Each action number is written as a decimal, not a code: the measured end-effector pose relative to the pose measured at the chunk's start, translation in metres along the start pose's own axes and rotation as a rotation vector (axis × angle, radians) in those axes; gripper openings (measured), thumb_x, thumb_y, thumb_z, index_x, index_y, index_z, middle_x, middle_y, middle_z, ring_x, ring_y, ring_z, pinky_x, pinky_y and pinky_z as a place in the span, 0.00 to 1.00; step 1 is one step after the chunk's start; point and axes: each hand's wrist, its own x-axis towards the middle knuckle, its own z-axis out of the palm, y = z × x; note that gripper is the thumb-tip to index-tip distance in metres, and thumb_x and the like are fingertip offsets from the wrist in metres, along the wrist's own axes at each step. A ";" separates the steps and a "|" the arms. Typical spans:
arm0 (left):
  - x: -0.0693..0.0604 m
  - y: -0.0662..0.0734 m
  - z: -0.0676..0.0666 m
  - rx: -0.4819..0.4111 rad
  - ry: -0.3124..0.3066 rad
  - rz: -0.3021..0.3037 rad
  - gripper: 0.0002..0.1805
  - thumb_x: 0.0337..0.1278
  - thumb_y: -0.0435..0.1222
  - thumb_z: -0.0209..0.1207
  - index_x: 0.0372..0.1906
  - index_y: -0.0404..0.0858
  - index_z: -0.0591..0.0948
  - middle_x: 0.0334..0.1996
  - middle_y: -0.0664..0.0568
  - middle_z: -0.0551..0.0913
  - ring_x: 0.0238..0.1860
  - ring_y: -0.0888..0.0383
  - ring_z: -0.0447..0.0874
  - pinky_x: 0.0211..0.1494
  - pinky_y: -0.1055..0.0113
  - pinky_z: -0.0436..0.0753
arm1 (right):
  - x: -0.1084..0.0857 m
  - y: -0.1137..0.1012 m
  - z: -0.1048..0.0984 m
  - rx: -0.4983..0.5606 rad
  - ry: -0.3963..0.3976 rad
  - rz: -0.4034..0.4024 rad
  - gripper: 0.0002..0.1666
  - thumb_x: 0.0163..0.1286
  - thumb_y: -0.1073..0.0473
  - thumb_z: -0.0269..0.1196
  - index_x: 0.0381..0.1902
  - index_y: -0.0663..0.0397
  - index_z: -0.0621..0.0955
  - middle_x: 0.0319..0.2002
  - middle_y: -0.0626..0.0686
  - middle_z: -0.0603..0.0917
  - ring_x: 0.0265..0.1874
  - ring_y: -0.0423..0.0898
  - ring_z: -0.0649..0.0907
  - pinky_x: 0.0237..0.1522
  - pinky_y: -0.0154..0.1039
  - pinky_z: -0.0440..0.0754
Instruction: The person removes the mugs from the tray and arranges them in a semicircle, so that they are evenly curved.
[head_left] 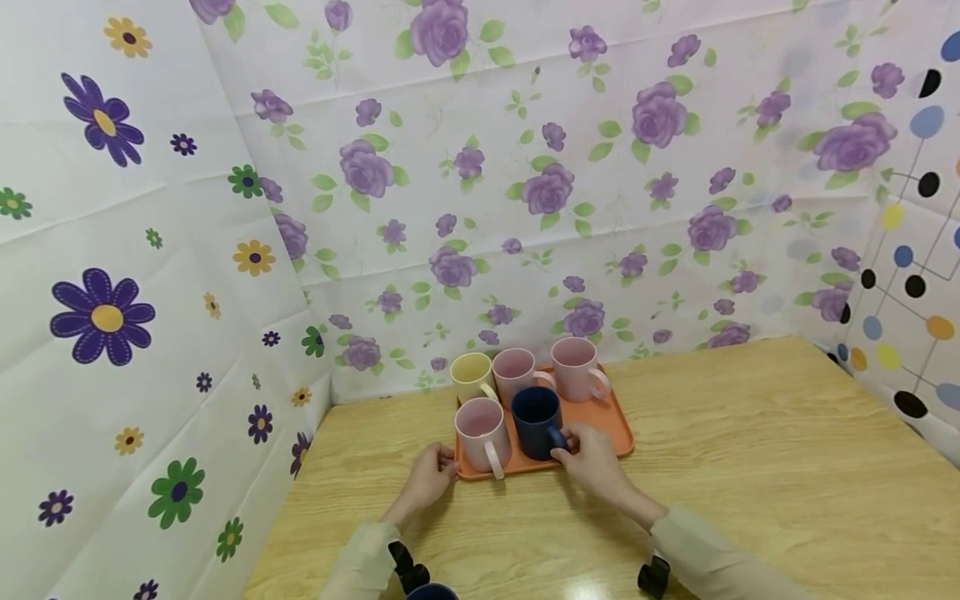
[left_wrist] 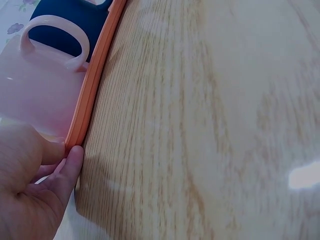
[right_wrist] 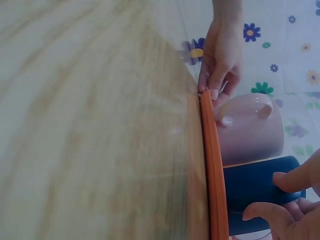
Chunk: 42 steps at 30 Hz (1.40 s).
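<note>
Head view, left hand (head_left: 429, 479): pinched orange tray (head_left: 617, 421)
Right hand (head_left: 595, 465): gripped smooth navy mug (head_left: 534, 427)
Worktop (head_left: 735, 433): showed woodgrain
Walls (head_left: 540, 250): hung creased, floral

Head view downward; close wrist views share tray (head_left: 611, 423)

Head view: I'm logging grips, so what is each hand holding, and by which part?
The right hand holds the dark blue mug by its handle; the left hand pinches the orange tray by the rim at its near left corner.
</note>
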 end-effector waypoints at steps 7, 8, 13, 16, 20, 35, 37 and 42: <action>0.000 0.001 0.001 -0.016 -0.001 0.008 0.09 0.59 0.22 0.57 0.42 0.20 0.73 0.31 0.38 0.80 0.31 0.57 0.81 0.33 0.72 0.84 | -0.004 -0.003 -0.006 -0.003 0.056 -0.023 0.09 0.57 0.66 0.71 0.27 0.54 0.78 0.22 0.46 0.75 0.21 0.38 0.72 0.25 0.29 0.72; 0.000 0.001 0.001 -0.015 0.001 0.006 0.09 0.59 0.22 0.56 0.42 0.21 0.72 0.31 0.39 0.80 0.31 0.57 0.81 0.33 0.73 0.83 | -0.004 -0.003 -0.007 -0.006 0.056 -0.025 0.10 0.57 0.66 0.70 0.27 0.54 0.78 0.22 0.46 0.74 0.21 0.38 0.72 0.25 0.29 0.71; -0.001 0.004 0.000 -0.012 0.008 0.000 0.08 0.60 0.22 0.56 0.42 0.21 0.72 0.31 0.38 0.80 0.30 0.59 0.80 0.32 0.74 0.83 | -0.004 -0.005 -0.012 -0.022 0.050 -0.017 0.09 0.56 0.65 0.71 0.27 0.55 0.78 0.22 0.46 0.73 0.21 0.37 0.71 0.25 0.28 0.70; -0.001 0.005 0.000 -0.014 0.010 0.008 0.08 0.60 0.22 0.56 0.41 0.21 0.72 0.31 0.37 0.80 0.30 0.57 0.80 0.32 0.72 0.83 | -0.005 -0.006 -0.015 -0.026 0.061 -0.030 0.09 0.56 0.66 0.71 0.29 0.56 0.79 0.23 0.47 0.74 0.21 0.38 0.71 0.25 0.28 0.69; -0.001 0.004 0.000 -0.023 0.011 0.009 0.08 0.59 0.21 0.56 0.41 0.21 0.72 0.31 0.37 0.80 0.31 0.54 0.81 0.32 0.70 0.84 | -0.009 -0.008 -0.019 -0.022 0.074 -0.063 0.09 0.56 0.66 0.71 0.30 0.55 0.80 0.24 0.47 0.74 0.24 0.39 0.71 0.25 0.28 0.71; -0.001 0.000 0.003 -0.020 0.016 0.014 0.07 0.59 0.21 0.56 0.41 0.21 0.72 0.31 0.37 0.80 0.31 0.54 0.81 0.32 0.70 0.84 | -0.025 -0.008 -0.040 0.009 0.042 -0.136 0.10 0.56 0.68 0.71 0.35 0.54 0.83 0.26 0.44 0.77 0.28 0.37 0.78 0.31 0.30 0.82; -0.001 -0.001 0.003 -0.019 0.014 0.015 0.07 0.59 0.21 0.55 0.41 0.21 0.72 0.31 0.37 0.80 0.31 0.54 0.81 0.33 0.69 0.85 | -0.027 -0.008 -0.043 0.013 0.037 -0.135 0.10 0.56 0.68 0.71 0.36 0.54 0.84 0.26 0.44 0.78 0.29 0.37 0.78 0.31 0.30 0.82; -0.001 -0.002 0.003 -0.036 0.014 0.011 0.07 0.59 0.20 0.55 0.40 0.21 0.72 0.31 0.37 0.80 0.31 0.54 0.82 0.33 0.69 0.85 | -0.030 -0.010 -0.046 0.001 0.044 -0.154 0.10 0.55 0.67 0.71 0.34 0.54 0.84 0.25 0.43 0.77 0.28 0.36 0.78 0.31 0.31 0.82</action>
